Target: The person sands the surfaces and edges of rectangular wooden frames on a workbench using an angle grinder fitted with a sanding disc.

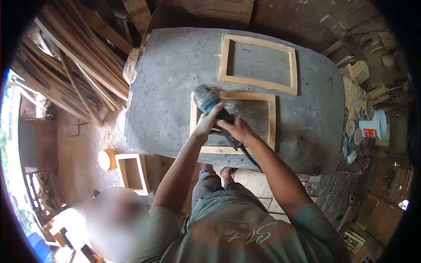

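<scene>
Both my hands are wrapped round a teal-and-black angle grinder [209, 101], its blurred round head over the far left corner of a pale wooden frame [272, 118]. My left hand [207, 121] grips the tool's body from the left. Behind it, my right hand [239, 129] is closed on the rear of the handle, where a black cord [250, 158] runs off toward the near table edge. The frame lies flat on a grey worktable [166, 65]. A second wooden frame [258, 82] rests flat farther back on the same top.
Long timber boards [83, 57] lean at the left. On the floor nearby are a small wooden frame [142, 171] and a yellow container [106, 158]. White buckets [376, 125] and tins stand right of the table. A blurred round shape [116, 223] is at lower left.
</scene>
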Motion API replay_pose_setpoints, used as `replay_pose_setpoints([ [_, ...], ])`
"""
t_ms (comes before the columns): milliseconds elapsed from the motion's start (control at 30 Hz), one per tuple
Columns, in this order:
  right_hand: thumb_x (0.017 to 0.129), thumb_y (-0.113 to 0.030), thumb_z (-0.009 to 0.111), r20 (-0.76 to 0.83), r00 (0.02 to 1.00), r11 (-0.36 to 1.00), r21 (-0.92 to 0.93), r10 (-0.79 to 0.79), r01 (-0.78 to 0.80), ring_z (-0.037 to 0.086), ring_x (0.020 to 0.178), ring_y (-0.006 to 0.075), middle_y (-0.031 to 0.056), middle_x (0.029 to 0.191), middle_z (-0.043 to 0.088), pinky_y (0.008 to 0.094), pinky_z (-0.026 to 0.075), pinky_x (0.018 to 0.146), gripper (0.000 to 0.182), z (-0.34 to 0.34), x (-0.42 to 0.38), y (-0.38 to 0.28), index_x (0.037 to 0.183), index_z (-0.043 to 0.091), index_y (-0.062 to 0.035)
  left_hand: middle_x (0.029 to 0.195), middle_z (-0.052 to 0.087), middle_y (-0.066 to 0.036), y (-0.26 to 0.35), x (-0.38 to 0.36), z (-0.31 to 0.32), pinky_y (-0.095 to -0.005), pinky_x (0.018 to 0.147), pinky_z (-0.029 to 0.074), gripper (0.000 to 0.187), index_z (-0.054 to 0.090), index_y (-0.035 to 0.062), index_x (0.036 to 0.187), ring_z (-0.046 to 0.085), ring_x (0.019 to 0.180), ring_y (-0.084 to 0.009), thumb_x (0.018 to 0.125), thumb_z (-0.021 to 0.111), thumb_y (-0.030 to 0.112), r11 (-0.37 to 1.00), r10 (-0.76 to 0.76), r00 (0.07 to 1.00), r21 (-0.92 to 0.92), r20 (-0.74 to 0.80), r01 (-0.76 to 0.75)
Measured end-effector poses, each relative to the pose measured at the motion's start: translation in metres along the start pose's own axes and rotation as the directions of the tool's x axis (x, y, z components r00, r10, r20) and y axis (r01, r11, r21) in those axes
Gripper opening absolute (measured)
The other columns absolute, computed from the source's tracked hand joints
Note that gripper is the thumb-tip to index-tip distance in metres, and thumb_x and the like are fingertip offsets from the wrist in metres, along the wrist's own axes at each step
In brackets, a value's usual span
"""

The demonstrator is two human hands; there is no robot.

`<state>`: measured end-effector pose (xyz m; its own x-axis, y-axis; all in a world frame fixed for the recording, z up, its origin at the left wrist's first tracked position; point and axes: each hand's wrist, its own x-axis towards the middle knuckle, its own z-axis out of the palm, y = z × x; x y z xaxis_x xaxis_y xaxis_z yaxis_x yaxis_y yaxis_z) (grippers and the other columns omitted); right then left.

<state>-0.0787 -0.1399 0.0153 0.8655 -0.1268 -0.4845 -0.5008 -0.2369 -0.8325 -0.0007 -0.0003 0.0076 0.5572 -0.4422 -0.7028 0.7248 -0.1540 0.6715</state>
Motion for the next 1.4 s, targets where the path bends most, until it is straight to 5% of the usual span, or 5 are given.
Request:
replay_pose_setpoints([
  [233, 0.076, -0.060, 0.064, 0.082, 0.992, 0.989, -0.123, 0.092, -0.082, 0.068, 0.085, 0.0309, 0.0182, 0.089, 0.070, 0.0391, 0.052, 0.076, 0.062, -0.005, 0.012, -0.012, 0.099, 0.069, -0.0034, 0.100, 0.065, -0.011, 0.009, -0.008, -0.002, -0.0417, 0.075, 0.058, 0.072, 0.055, 0.0057, 0.118, 0.067, 0.085, -0.0235, 0.080, 0.062, 0.066, 0.999, -0.007, 0.999, -0.047, -0.039, 0.005],
  [600, 0.084, -0.048, 0.065, -0.103, 0.942, 0.913, 0.302, 0.319, -0.276, 0.065, 0.073, 0.0192, 0.0041, 0.076, 0.062, 0.0362, 0.050, 0.067, 0.048, -0.068, -0.068, 0.026, 0.098, 0.065, -0.0025, 0.098, 0.064, -0.014, -0.005, 0.007, 0.098, -0.0405, 0.066, 0.060, 0.072, 0.055, 0.0031, 0.117, 0.067, 0.083, -0.0251, 0.079, 0.066, 0.062, 0.994, -0.054, 0.969, 0.102, 0.240, 0.030],
  [700, 0.081, -0.051, 0.067, -0.112, 0.993, 0.992, 0.121, 0.036, -0.022, 0.065, 0.075, 0.0209, 0.0066, 0.079, 0.065, 0.0378, 0.051, 0.070, 0.052, -0.035, -0.028, 0.027, 0.096, 0.065, -0.0012, 0.098, 0.065, -0.011, 0.005, -0.005, 0.049, -0.0386, 0.067, 0.058, 0.068, 0.059, 0.0058, 0.116, 0.067, 0.082, -0.0232, 0.080, 0.062, 0.064, 0.998, 0.024, 0.984, 0.051, 0.175, -0.033],
  [867, 0.076, -0.057, 0.067, -0.006, 0.998, 0.989, -0.135, 0.067, -0.067, 0.067, 0.092, 0.0340, 0.0237, 0.097, 0.068, 0.0410, 0.051, 0.078, 0.066, -0.015, -0.001, 0.005, 0.108, 0.066, 0.0006, 0.088, 0.066, -0.008, -0.003, -0.001, 0.017, -0.0349, 0.061, 0.058, 0.056, 0.061, 0.0039, 0.106, 0.067, 0.073, -0.0184, 0.084, 0.064, 0.056, 0.997, 0.012, 1.000, -0.078, -0.028, -0.015],
  [1400, 0.086, -0.043, 0.066, -0.210, 0.913, 0.880, 0.407, 0.351, -0.245, 0.059, 0.052, 0.0132, 0.0045, 0.076, 0.061, 0.0280, 0.050, 0.048, 0.046, -0.134, -0.116, 0.058, 0.108, 0.062, -0.0021, 0.106, 0.061, -0.019, -0.024, 0.017, 0.187, -0.0460, 0.066, 0.061, 0.076, 0.051, 0.0001, 0.121, 0.067, 0.089, -0.0321, 0.078, 0.068, 0.061, 0.994, -0.068, 0.913, 0.106, 0.402, 0.027],
])
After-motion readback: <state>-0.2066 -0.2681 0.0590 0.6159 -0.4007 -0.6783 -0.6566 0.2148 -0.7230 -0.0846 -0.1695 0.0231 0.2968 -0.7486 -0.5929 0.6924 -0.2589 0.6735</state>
